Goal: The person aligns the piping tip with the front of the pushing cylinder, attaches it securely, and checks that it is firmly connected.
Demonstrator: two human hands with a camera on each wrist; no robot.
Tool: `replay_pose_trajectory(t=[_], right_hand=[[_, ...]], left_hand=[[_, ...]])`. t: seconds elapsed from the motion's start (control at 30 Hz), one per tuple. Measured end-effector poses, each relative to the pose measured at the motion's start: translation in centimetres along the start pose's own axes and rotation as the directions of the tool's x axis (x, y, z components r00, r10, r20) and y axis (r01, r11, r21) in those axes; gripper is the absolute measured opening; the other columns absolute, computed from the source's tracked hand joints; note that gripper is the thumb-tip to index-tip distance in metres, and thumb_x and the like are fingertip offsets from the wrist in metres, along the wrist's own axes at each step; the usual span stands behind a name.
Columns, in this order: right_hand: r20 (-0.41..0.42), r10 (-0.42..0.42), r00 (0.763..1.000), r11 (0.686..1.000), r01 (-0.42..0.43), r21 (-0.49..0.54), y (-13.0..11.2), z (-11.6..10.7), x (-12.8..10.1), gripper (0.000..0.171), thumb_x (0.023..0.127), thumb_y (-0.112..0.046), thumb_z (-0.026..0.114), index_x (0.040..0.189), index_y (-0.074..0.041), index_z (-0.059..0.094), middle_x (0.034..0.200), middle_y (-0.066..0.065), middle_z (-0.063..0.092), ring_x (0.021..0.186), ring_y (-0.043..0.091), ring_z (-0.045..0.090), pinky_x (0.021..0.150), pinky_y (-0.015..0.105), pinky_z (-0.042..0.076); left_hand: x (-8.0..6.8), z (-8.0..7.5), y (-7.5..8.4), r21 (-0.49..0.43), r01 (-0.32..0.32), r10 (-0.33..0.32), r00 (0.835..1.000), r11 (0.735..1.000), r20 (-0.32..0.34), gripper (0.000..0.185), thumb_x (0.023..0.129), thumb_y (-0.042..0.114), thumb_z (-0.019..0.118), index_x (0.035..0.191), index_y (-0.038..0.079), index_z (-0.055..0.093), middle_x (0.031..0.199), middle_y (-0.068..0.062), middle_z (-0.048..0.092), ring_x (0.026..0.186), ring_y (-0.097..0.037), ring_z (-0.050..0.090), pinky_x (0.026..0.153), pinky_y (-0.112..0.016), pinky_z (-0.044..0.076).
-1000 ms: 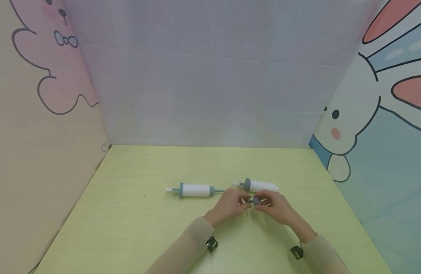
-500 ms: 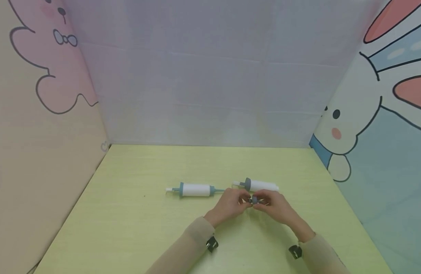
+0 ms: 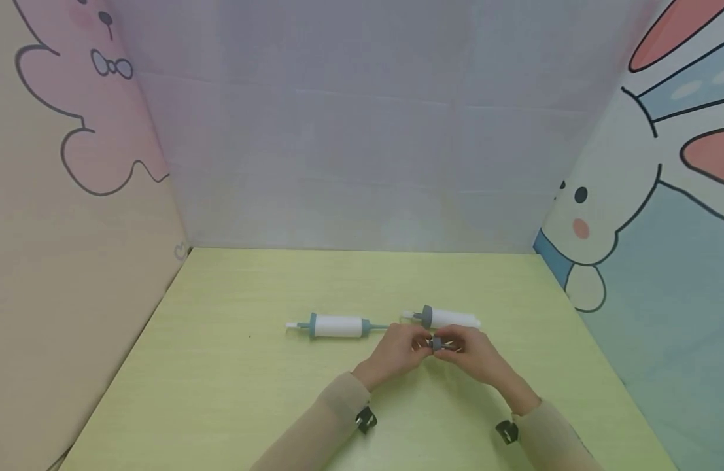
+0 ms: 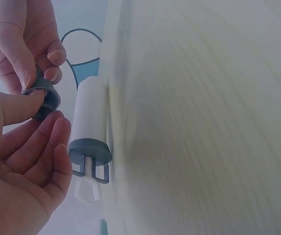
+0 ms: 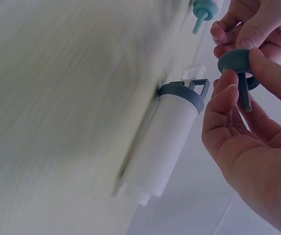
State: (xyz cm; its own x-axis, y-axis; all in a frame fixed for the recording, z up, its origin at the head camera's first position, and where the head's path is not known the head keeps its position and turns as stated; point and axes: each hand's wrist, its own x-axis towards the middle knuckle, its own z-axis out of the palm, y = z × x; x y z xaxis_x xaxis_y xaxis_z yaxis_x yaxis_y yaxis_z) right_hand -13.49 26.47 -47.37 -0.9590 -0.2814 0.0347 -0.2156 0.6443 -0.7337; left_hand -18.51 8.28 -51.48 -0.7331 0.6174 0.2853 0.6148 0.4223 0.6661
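Both hands meet over the table around a small dark grey-blue nozzle cap with a thin spout. My right hand pinches the cap's rim between thumb and fingers, the spout pointing back toward its palm in the right wrist view. My left hand grips it from the other side; its thumb reaches the cap's open end in the left wrist view. A dark curved edge also shows there, partly hidden by fingers. Just behind the hands lies a white tube with a dark grey collar and a clear-white pull end.
A second white tube with teal ends and a teal spout lies left of the hands on the pale yellow-green table. A white cloth hangs behind, and printed panels stand at the sides.
The right hand and the cap have shifted slightly left, closing the small gap to the left hand's fingers. The left hand and both tubes stay about where they were.
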Motion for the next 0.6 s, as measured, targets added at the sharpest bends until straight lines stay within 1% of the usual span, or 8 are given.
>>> replay_pose_trajectory(t=[0.17, 0.27, 0.43, 0.6], right_hand=[[0.0, 0.007, 1.0, 1.0, -0.007, -0.006, -0.2, -0.1, 0.0, 0.029, 0.084, -0.018, 0.07, 0.109, -0.005, 0.064, 0.105, 0.009, 0.068, 0.092, 0.025, 0.066, 0.071, 0.023, 0.052], [0.004, 0.017, 1.0, 1.0, -0.017, 0.013, -0.1, -0.1, 0.0, 0.029, 0.084, -0.018, 0.07, 0.109, -0.004, 0.064, 0.104, 0.01, 0.068, 0.09, 0.025, 0.067, 0.07, 0.023, 0.052], [0.008, 0.018, 1.0, 0.999, -0.019, 0.028, -0.2, -0.2, 0.0, 0.03, 0.084, -0.017, 0.07, 0.109, -0.002, 0.063, 0.105, 0.013, 0.067, 0.09, 0.025, 0.067, 0.069, 0.023, 0.052], [0.015, 0.022, 1.0, 0.999, -0.023, 0.034, -1.6, -0.5, -0.2, 0.029, 0.085, -0.008, 0.068, 0.109, 0.005, 0.062, 0.105, 0.02, 0.066, 0.091, 0.032, 0.066, 0.07, 0.026, 0.053]], left_hand=[[0.1, 0.2, 0.0, 0.003, -0.01, 0.01, 1.0, 1.0, -0.021, 0.012, 0.083, 0.018, 0.07, 0.093, 0.016, 0.073, 0.079, 0.008, 0.07, 0.065, 0.009, 0.057, 0.056, -0.007, 0.042], [0.0, 0.1, 0.1, -0.009, -0.01, 0.01, 1.0, 1.0, -0.03, 0.012, 0.083, 0.017, 0.07, 0.093, 0.015, 0.074, 0.078, 0.006, 0.071, 0.064, 0.009, 0.058, 0.055, -0.007, 0.041], [0.0, 0.1, 0.4, -0.032, 0.003, -0.005, 0.999, 0.999, -0.039, 0.014, 0.082, 0.014, 0.069, 0.095, 0.012, 0.074, 0.083, 0.002, 0.073, 0.069, 0.005, 0.063, 0.056, -0.007, 0.043], [0.0, 0.2, 0.4, -0.021, -0.002, 0.001, 0.999, 1.0, -0.052, 0.016, 0.082, 0.012, 0.068, 0.097, 0.012, 0.074, 0.084, 0.002, 0.073, 0.07, 0.004, 0.063, 0.057, -0.007, 0.043]])
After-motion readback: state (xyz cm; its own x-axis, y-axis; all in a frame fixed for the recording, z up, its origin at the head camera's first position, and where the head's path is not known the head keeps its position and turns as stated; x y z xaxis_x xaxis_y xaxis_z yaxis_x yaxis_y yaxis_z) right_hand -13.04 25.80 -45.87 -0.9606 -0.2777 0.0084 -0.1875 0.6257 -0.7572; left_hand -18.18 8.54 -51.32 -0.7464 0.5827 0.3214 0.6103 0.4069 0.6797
